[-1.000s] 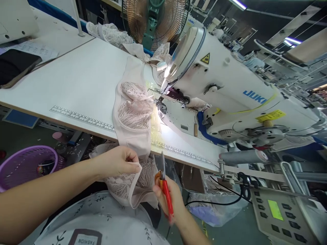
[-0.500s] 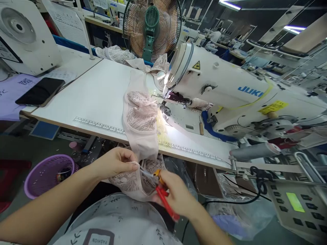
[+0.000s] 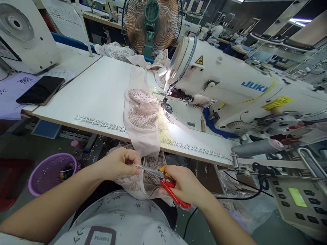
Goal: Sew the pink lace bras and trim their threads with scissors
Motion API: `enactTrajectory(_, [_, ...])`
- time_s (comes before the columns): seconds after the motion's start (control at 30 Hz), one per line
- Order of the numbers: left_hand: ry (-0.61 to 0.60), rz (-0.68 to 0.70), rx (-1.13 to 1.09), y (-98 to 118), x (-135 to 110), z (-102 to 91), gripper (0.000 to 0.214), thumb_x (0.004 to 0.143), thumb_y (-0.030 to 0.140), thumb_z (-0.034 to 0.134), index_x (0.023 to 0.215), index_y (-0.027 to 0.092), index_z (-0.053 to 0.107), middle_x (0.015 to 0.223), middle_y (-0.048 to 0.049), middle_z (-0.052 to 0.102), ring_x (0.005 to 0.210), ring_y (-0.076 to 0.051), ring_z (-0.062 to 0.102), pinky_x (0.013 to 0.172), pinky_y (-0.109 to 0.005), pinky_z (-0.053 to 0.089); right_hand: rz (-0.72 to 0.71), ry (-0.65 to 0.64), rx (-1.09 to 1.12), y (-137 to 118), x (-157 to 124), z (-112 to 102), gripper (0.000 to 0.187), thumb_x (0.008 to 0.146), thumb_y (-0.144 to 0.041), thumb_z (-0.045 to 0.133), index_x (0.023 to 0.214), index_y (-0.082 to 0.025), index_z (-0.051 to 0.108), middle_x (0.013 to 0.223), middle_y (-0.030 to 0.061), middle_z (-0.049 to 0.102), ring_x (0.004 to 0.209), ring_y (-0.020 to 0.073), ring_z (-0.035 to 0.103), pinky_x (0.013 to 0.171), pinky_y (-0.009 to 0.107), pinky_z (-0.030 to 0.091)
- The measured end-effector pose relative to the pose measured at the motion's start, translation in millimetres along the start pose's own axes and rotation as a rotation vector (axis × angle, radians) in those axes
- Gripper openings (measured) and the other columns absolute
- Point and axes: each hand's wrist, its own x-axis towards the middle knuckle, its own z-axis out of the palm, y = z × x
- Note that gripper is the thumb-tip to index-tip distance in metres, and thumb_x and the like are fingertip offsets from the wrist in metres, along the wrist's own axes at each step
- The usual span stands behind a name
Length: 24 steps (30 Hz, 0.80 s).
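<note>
- The printed shirt (image 3: 127, 219), pale cloth with dark leaf sprigs and a framed patch, is closest, before the sewing table (image 3: 102, 92).
- The left hand (image 3: 121, 165) hangs just in front of the table's near edge, back of the hand upward, forearm slanting in; thumb and curled forefinger pinch the edging of a lace garment (image 3: 130, 185).
- The right hand (image 3: 182, 182), also in front of that edge, reaches inward toward the left one, its fingers wrapped around scissors (image 3: 159, 174).
- The scissors have slim metal blades and smooth red and orange handles; their tips lie at the pinched edging, beside the left thumb. How far the blades part is too small to tell.
- The lace garment sags in loose folds below the table's near edge: openwork netting, bordered by smooth, pale binding.
- A purple basket (image 3: 46, 173), round with a perforated wall, is on the floor below the table.
- On the tabletop lies a lace bra (image 3: 143, 117), cups rounded, its plain band draping over the near edge.
- The glossy white sewing machine (image 3: 224, 78) stands on the table.
- Beyond the table's far edge is a fan (image 3: 163, 30) with a round wire cage.
</note>
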Motion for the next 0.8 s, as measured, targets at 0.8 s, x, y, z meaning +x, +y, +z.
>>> enactTrajectory(0.8, [0.211, -0.102, -0.200, -5.9, -17.3, 0.5, 0.030, 0.069, 0.039, 0.070, 0.069, 0.015, 0.051, 0.083, -0.0090, 0.069, 0.058, -0.011, 0.053, 0.051, -0.022, 0.038, -0.184, 0.379, 0.130, -32.2, 11.4, 87.1, 0.019, 0.062, -0.003, 0.046, 0.065, -0.022, 0.043, 0.066, 0.0016, 0.051, 0.065, 0.0168, 0.045, 0.054, 0.027, 0.033])
